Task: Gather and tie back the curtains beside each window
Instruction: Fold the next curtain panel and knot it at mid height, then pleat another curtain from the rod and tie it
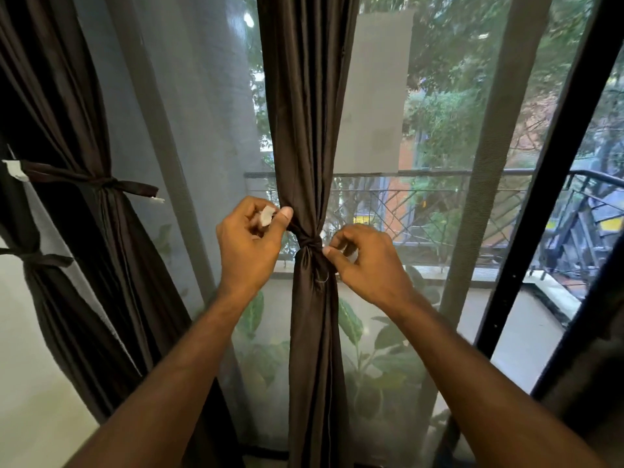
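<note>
Three dark brown curtains, middle curtain (309,130) cinched by one tie-back (309,244), left hand (251,239) pinching its white-tipped end at ten o'clock, right hand (366,261) pinching the other end at three o'clock, two tied curtains (84,136) at nine o'clock (each knotted).

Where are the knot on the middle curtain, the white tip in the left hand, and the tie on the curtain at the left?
knot (310,245): head view, middle of the knotted band on the centre curtain.
white tip (266,216): head view, pale end of the tie pinched by the left hand.
tie on the left curtain (111,182): head view, its knot.

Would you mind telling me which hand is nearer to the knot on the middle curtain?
Right. The right hand touches the knot with its fingertips; the left hand grips the tie end up and left.
</note>
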A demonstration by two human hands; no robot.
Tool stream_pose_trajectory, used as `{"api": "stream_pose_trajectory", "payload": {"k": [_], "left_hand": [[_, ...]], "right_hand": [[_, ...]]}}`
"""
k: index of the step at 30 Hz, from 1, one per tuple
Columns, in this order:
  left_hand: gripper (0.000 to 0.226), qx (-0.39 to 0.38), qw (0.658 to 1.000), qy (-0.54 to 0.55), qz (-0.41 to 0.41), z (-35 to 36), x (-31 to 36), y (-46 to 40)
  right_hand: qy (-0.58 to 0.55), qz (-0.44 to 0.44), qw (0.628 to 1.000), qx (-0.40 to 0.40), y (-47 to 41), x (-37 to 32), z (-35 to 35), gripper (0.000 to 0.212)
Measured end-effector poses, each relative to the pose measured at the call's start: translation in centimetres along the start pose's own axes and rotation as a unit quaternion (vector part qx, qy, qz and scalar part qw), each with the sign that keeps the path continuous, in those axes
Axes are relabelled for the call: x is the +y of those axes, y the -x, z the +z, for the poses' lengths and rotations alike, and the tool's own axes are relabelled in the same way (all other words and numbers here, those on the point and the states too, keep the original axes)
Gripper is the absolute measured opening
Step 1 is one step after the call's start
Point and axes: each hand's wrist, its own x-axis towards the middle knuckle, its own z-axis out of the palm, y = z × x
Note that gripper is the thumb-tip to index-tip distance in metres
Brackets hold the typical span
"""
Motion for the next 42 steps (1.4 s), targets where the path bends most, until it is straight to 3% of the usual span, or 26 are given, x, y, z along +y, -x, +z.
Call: {"api": "stream_pose_trajectory", "payload": {"k": [4,7,14,22,30,36,42], "left_hand": [[0.017,0.035,0.997,-0.053,0.036,0.5,1.3,-0.7],[0.028,0.019,0.993,-0.095,0.068,1.5,3.1,-2.3],[0.033,-0.03,0.975,-0.131,0.177,6.7,10.2,-8.2],[0.031,-0.042,0.959,-0.131,0.247,14.7,20.1,-14.4],[0.027,-0.056,0.925,-0.118,0.358,18.8,32.8,-20.3],[0.028,-0.032,0.921,-0.085,0.378,20.7,39.7,-23.5],[0.028,-0.04,0.93,-0.078,0.357,23.9,43.9,-23.0]], "right_hand": [[0.022,-0.026,0.999,-0.005,-1.3,0.1,-1.8,0.009],[0.056,-0.061,0.997,-0.007,-2.6,0.1,-3.6,0.003],[0.182,-0.123,0.975,0.025,-7.7,0.0,-12.4,0.023],[0.278,-0.143,0.937,0.159,-10.2,-2.1,-27.3,0.018],[0.366,-0.156,0.873,0.282,-10.7,-6.1,-42.2,0.013],[0.435,-0.11,0.833,0.323,-11.2,-9.2,-50.5,0.015],[0.448,-0.1,0.816,0.35,-11.7,-10.0,-54.5,0.008]]}}
